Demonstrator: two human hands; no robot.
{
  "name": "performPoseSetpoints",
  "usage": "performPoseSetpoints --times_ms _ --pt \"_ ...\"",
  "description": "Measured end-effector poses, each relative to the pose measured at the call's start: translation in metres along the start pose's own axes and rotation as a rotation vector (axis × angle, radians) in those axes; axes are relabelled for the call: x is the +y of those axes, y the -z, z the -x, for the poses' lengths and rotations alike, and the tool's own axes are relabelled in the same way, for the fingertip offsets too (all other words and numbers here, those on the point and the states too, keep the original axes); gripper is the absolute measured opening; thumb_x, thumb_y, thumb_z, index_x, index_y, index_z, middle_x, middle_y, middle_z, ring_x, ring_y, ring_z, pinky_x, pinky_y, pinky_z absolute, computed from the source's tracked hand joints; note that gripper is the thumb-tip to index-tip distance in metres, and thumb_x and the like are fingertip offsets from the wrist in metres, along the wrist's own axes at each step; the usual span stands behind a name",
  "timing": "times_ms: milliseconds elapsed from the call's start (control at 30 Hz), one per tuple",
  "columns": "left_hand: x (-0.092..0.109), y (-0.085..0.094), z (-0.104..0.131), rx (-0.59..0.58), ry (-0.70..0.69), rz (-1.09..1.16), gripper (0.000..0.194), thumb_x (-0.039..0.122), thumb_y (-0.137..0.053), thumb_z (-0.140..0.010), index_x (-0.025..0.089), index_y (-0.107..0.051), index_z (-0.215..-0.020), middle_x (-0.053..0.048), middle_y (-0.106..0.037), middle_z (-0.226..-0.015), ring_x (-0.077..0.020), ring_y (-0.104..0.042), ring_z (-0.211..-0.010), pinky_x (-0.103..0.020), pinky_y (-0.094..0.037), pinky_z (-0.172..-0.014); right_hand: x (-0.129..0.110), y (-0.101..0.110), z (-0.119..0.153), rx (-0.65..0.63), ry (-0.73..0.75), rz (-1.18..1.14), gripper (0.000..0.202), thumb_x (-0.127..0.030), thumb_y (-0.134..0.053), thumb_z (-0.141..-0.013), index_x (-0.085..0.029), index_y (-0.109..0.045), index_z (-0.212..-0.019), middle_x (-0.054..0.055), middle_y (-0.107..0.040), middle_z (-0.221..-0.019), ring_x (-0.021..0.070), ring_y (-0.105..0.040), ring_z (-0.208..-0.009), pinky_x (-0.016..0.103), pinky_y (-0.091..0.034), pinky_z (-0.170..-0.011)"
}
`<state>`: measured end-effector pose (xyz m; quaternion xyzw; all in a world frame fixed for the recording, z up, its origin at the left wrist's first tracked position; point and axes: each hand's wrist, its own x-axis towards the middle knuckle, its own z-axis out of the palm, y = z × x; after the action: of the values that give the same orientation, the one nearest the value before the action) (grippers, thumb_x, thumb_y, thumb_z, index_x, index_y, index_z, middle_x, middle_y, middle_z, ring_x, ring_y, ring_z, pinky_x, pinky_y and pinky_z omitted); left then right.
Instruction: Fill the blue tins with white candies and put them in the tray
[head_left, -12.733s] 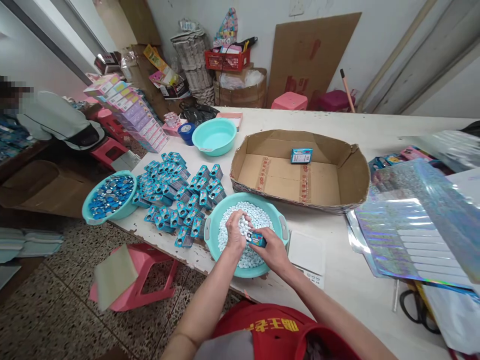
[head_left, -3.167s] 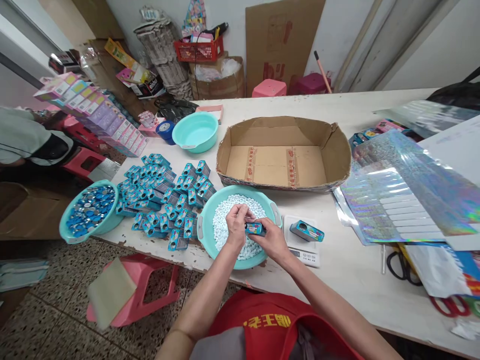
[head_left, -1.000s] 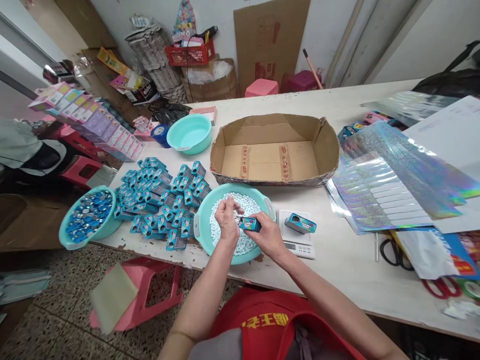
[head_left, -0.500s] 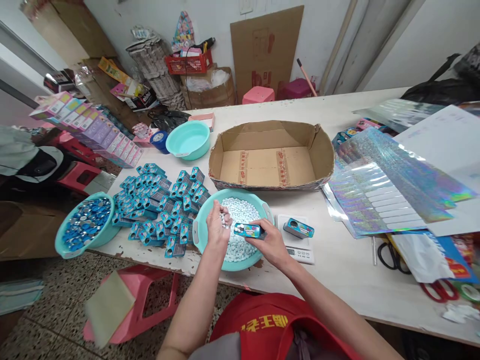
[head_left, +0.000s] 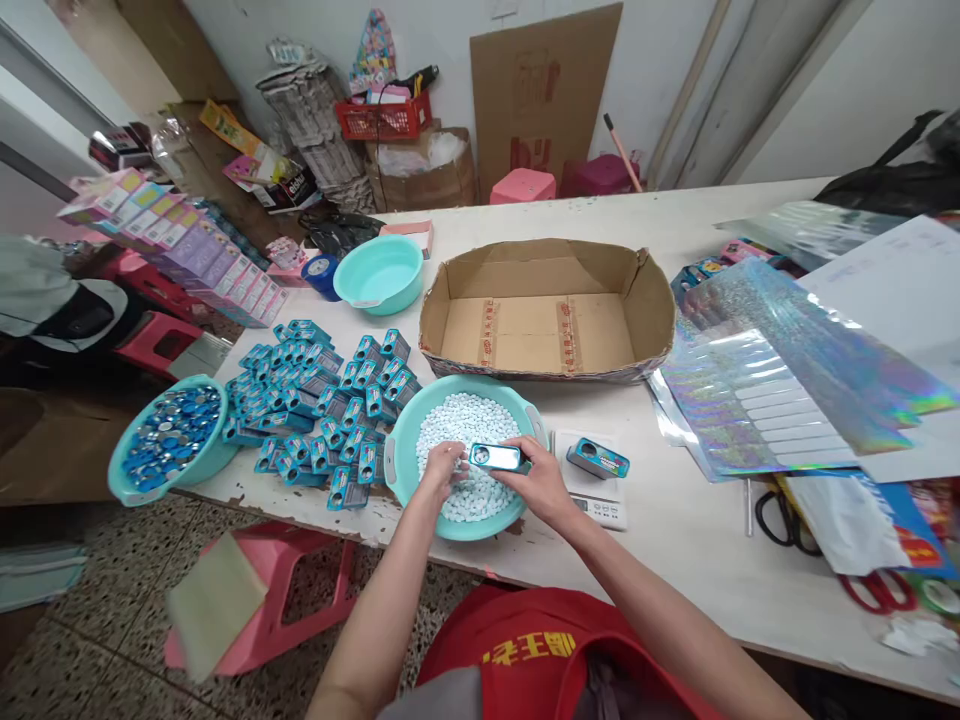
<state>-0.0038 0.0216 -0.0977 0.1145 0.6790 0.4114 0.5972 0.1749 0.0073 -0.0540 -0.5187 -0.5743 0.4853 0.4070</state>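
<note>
My right hand (head_left: 541,482) grips a small blue box (head_left: 495,457) by its right end, with a round opening showing at its left. Left of the box, my left hand (head_left: 442,470) has its fingers curled together; whatever they may hold is too small to make out. Both hands are over a turquoise basin (head_left: 405,440) of small white pellets (head_left: 472,415). Many similar blue boxes (head_left: 322,400) stand grouped to the left. Another blue box (head_left: 598,458) rests on a white scale (head_left: 606,512) at the right.
A long open cardboard box (head_left: 544,335) sits behind the basin. Farther left are an empty turquoise basin (head_left: 381,275) and one with blue and silver caps (head_left: 171,440). Shiny sheets (head_left: 757,400) and scissors (head_left: 787,520) lie at the right.
The cupped left hand, which held white pellets, has turned over and its fingers have drawn together. The held box has tilted, so its printed side is hidden.
</note>
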Motion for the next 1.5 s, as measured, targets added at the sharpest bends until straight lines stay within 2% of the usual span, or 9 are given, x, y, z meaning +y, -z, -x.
performPoseSetpoints --times_ms 133,267,467,567,700,833,967,1200,1500 --pt "0.000 0.006 -0.002 -0.043 -0.023 -0.054 0.010 0.017 -0.069 -0.068 0.017 -0.058 -0.069 0.003 -0.054 -0.059 -0.0071 -0.048 -0.044 -0.014 -0.032 -0.039 -0.002 0.004 0.006 -0.004 -0.079 -0.077 0.036 -0.041 -0.076 -0.062 -0.021 -0.062 -0.089 0.002 -0.061 -0.083 0.0222 -0.058 -0.080 0.033 -0.046 -0.072" --pt "0.003 0.010 -0.008 -0.043 0.060 0.008 0.011 0.010 -0.066 -0.068 0.017 -0.058 -0.072 0.004 -0.050 -0.055 -0.0062 -0.045 -0.041 -0.014 -0.026 -0.036 -0.007 0.016 0.022 0.025 -0.152 -0.147 0.039 -0.040 -0.080 -0.058 -0.020 -0.062 -0.088 0.001 -0.061 -0.081 0.0213 -0.058 -0.078 0.033 -0.047 -0.071" --pt "0.017 0.007 -0.011 -0.106 0.223 0.268 0.025 0.029 -0.061 -0.083 0.016 -0.045 -0.068 0.006 -0.041 -0.052 -0.0031 -0.038 -0.038 -0.016 -0.043 -0.045 -0.004 0.049 0.064 0.058 -0.261 -0.242 0.042 -0.042 -0.080 -0.059 -0.020 -0.061 -0.089 0.002 -0.065 -0.080 0.0205 -0.061 -0.075 0.032 -0.050 -0.070" --pt "0.017 -0.016 -0.002 -0.142 0.257 0.373 0.029 0.032 -0.056 -0.087 0.017 -0.042 -0.068 0.007 -0.039 -0.051 -0.0006 -0.028 -0.034 -0.014 -0.037 -0.041 -0.002 0.070 0.082 0.151 -0.313 -0.261 0.044 -0.042 -0.082 -0.056 -0.020 -0.062 -0.088 0.003 -0.066 -0.082 0.0215 -0.062 -0.076 0.033 -0.051 -0.072" --pt "0.014 -0.080 0.021 -0.274 0.213 0.454 0.033 0.036 -0.064 -0.082 0.017 -0.042 -0.067 0.006 -0.043 -0.052 -0.0004 -0.027 -0.033 -0.012 -0.020 -0.033 0.001 0.098 0.099 0.301 -0.328 -0.238 0.041 -0.041 -0.081 -0.056 -0.019 -0.063 -0.086 0.004 -0.067 -0.086 0.0215 -0.063 -0.078 0.032 -0.053 -0.072" --pt "0.004 -0.151 0.043 -0.305 0.014 0.445 0.044 0.046 -0.077 -0.066 0.017 -0.044 -0.067 0.008 -0.038 -0.048 -0.0011 -0.029 -0.035 -0.013 -0.018 -0.033 0.011 0.121 0.111 0.440 -0.360 -0.164 0.042 -0.042 -0.080 -0.057 -0.019 -0.062 -0.087 0.004 -0.066 -0.083 0.0207 -0.062 -0.075 0.031 -0.052 -0.069" --pt "-0.010 -0.196 0.047 -0.242 -0.191 0.396 0.051 0.054 -0.078 -0.057 0.017 -0.044 -0.064 0.006 -0.045 -0.051 -0.0040 -0.041 -0.040 -0.015 -0.024 -0.036 0.022 0.137 0.122 0.521 -0.382 -0.154 0.043 -0.042 -0.079 -0.059 -0.019 -0.061 -0.090 0.004 -0.067 -0.085 0.0208 -0.062 -0.076 0.032 -0.052 -0.070" --pt "-0.026 -0.216 0.042 -0.219 -0.368 0.293 0.050 0.056 -0.073 -0.063 0.018 -0.041 -0.060 0.006 -0.044 -0.048 -0.0076 -0.049 -0.046 -0.018 -0.036 -0.046 0.030 0.157 0.135 0.648 -0.433 -0.141 0.042 -0.041 -0.079 -0.058 -0.020 -0.060 -0.090 0.003 -0.066 -0.080 0.0199 -0.061 -0.074 0.032 -0.051 -0.069" --pt "-0.025 -0.217 0.042 -0.191 -0.337 0.249 0.049 0.064 -0.065 -0.067 0.017 -0.048 -0.069 0.006 -0.046 -0.046 -0.0135 -0.058 -0.048 -0.023 -0.043 -0.053 0.039 0.165 0.131 0.689 -0.454 -0.171 0.046 -0.042 -0.081 -0.056 -0.020 -0.060 -0.091 0.003 -0.067 -0.084 0.0203 -0.061 -0.077 0.033 -0.051 -0.073"
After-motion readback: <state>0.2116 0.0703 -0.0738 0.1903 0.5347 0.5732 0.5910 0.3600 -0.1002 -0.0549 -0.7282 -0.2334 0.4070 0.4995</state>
